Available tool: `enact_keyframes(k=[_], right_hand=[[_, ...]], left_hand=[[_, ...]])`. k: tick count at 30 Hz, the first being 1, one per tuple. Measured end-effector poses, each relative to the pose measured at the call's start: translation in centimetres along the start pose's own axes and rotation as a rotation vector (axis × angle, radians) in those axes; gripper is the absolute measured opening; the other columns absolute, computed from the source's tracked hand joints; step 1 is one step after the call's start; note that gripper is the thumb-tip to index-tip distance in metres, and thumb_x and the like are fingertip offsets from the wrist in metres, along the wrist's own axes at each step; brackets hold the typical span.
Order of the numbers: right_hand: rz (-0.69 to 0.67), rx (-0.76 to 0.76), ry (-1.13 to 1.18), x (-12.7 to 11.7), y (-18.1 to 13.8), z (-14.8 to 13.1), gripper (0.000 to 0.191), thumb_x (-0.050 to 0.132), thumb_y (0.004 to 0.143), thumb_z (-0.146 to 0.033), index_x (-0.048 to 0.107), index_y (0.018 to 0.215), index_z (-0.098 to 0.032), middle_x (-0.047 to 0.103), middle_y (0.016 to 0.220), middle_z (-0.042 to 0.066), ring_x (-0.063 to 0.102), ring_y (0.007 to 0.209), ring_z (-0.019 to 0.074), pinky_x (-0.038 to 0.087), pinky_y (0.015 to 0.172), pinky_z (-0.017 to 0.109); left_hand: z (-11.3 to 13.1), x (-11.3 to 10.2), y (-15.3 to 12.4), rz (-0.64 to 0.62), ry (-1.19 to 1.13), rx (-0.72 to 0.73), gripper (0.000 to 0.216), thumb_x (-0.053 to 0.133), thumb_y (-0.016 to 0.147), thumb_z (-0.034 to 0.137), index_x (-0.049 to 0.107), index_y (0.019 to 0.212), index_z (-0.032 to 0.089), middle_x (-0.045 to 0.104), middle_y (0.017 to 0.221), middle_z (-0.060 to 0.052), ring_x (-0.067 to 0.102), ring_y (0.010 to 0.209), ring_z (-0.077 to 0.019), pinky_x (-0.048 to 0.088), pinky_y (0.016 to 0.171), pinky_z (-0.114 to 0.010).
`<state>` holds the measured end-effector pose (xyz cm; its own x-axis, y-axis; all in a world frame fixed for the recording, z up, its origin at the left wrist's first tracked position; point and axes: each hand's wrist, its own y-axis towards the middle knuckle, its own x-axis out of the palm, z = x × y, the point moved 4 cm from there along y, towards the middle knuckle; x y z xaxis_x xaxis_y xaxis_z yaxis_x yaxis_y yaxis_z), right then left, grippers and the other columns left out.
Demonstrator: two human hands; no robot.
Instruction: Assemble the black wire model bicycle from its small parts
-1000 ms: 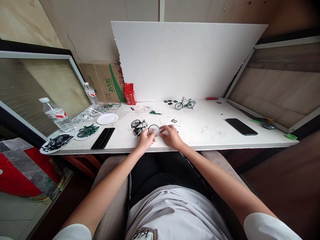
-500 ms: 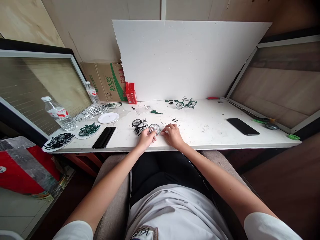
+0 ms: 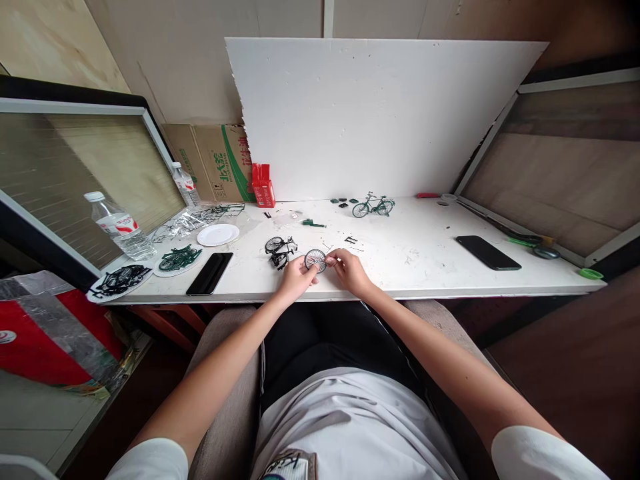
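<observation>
A small black spoked model wheel [image 3: 315,257] is pinched upright between the thumb and fingers of my left hand [image 3: 296,279], just above the table's front edge. My right hand [image 3: 351,273] is closed at the wheel's right rim, thumb and forefinger pressed together. Whatever sits in that pinch is too small to make out. Left of the wheel lies a partly built black model bicycle [image 3: 280,251], close to my left fingers. Small black parts [image 3: 351,239] lie beyond my right hand. A green model bicycle [image 3: 373,205] stands farther back.
To the left are a phone [image 3: 210,273], plates of black parts [image 3: 120,283] and green parts [image 3: 179,259], a white plate [image 3: 218,234] and a water bottle [image 3: 120,227]. Another phone [image 3: 487,253] lies at right. A white board [image 3: 385,120] stands behind.
My left hand has brought the wheel slightly to the right, turning it a little, so its rim meets my right fingertips. The view has shifted slightly.
</observation>
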<state>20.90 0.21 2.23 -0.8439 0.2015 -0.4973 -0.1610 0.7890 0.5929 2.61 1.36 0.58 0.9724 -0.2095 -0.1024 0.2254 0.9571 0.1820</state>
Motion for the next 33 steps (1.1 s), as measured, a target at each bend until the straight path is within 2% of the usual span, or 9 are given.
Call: enact_keyframes(k=[3, 7, 12, 19, 25, 33], right_hand=[[0.016, -0.018, -0.005, 0.0, -0.1, -0.3, 0.029, 0.057, 0.108, -0.045, 0.068, 0.091, -0.023, 0.074, 0.090, 0.007, 0.067, 0.086, 0.0245, 0.052, 0.082, 0.039], [0.013, -0.060, -0.008, 0.1, -0.2, -0.6, 0.028, 0.060, 0.108, -0.043, 0.070, 0.091, -0.024, 0.074, 0.089, 0.007, 0.068, 0.086, 0.0248, 0.054, 0.081, 0.040], [-0.013, -0.106, 0.021, 0.3, -0.3, -0.5, 0.018, 0.062, 0.107, -0.038, 0.074, 0.101, -0.025, 0.078, 0.099, 0.008, 0.070, 0.091, 0.0257, 0.055, 0.078, 0.040], [-0.015, -0.028, 0.044, 0.1, -0.3, -0.5, 0.021, 0.067, 0.103, -0.045, 0.076, 0.104, -0.025, 0.079, 0.101, 0.008, 0.072, 0.091, 0.0260, 0.055, 0.068, 0.037], [-0.032, -0.039, 0.063, -0.2, -0.1, -1.1, 0.025, 0.067, 0.103, -0.049, 0.076, 0.101, -0.026, 0.078, 0.102, 0.009, 0.070, 0.097, 0.0273, 0.055, 0.066, 0.037], [-0.028, 0.056, 0.102, -0.2, -0.1, -0.5, 0.033, 0.071, 0.098, -0.057, 0.076, 0.101, -0.025, 0.079, 0.102, 0.009, 0.073, 0.095, 0.0267, 0.056, 0.069, 0.037]], left_hand=[[-0.4, 0.2, -0.1, -0.046, 0.054, 0.032, 0.033, 0.080, 0.087, 0.047, 0.072, 0.094, 0.016, 0.074, 0.082, -0.005, 0.075, 0.066, -0.0165, 0.046, 0.052, -0.020], [-1.0, 0.4, -0.2, -0.065, 0.079, 0.054, 0.036, 0.080, 0.087, 0.052, 0.072, 0.090, 0.017, 0.069, 0.069, -0.002, 0.076, 0.069, -0.0196, 0.047, 0.053, -0.021], [-1.3, 0.4, -0.2, -0.046, 0.076, 0.061, 0.040, 0.081, 0.086, 0.056, 0.070, 0.087, 0.017, 0.070, 0.068, -0.003, 0.077, 0.068, -0.0212, 0.051, 0.053, -0.022], [-1.4, 0.1, 0.0, -0.008, 0.113, 0.148, 0.030, 0.080, 0.088, 0.046, 0.071, 0.087, 0.017, 0.075, 0.070, -0.004, 0.080, 0.071, -0.0235, 0.058, 0.063, -0.027], [-1.6, 0.1, 0.1, 0.006, 0.114, 0.186, 0.022, 0.078, 0.090, 0.039, 0.075, 0.094, 0.017, 0.079, 0.079, -0.006, 0.081, 0.076, -0.0233, 0.062, 0.070, -0.030], [-1.6, 0.1, 0.1, -0.003, 0.104, 0.207, 0.026, 0.079, 0.089, 0.042, 0.077, 0.091, 0.016, 0.078, 0.078, -0.006, 0.080, 0.077, -0.0238, 0.064, 0.072, -0.032]])
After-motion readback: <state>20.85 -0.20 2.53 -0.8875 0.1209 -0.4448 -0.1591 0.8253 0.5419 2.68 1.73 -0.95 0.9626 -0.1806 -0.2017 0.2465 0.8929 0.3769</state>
